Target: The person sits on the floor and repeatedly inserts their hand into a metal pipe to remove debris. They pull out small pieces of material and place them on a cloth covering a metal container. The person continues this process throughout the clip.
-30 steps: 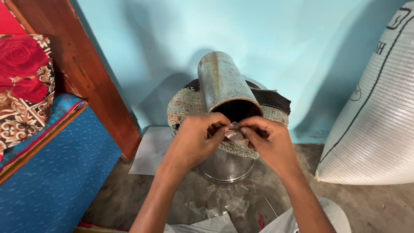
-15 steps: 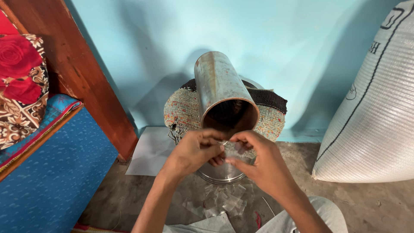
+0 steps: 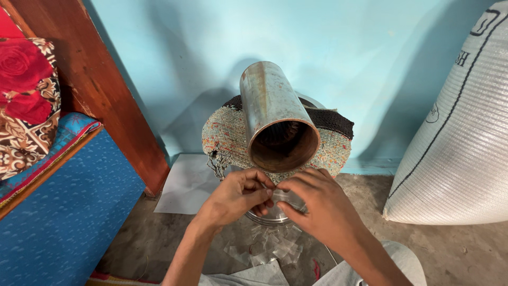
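Below the rusty metal cylinder [image 3: 275, 119], at 6 o'clock from its open mouth, your two hands meet over a small clear plastic piece [image 3: 280, 197]. At 9 o'clock lie the blue bedding [image 3: 63, 212] and the wooden post [image 3: 100, 79]. Your left hand [image 3: 235, 197] is curled, thumb and fingers pinched narrow on the plastic's near edge; your right hand [image 3: 317, 204] arches over from 3 o'clock, fingertips closed on the far edge. By the look of it, you are working the plastic apart or open between both hands, a step that calls for a fine, steady pull. More clear plastic scraps [image 3: 267, 246] lie on the floor [image 3: 450, 249] beneath. A white woven sack [image 3: 460, 143] leans at 3 o'clock.
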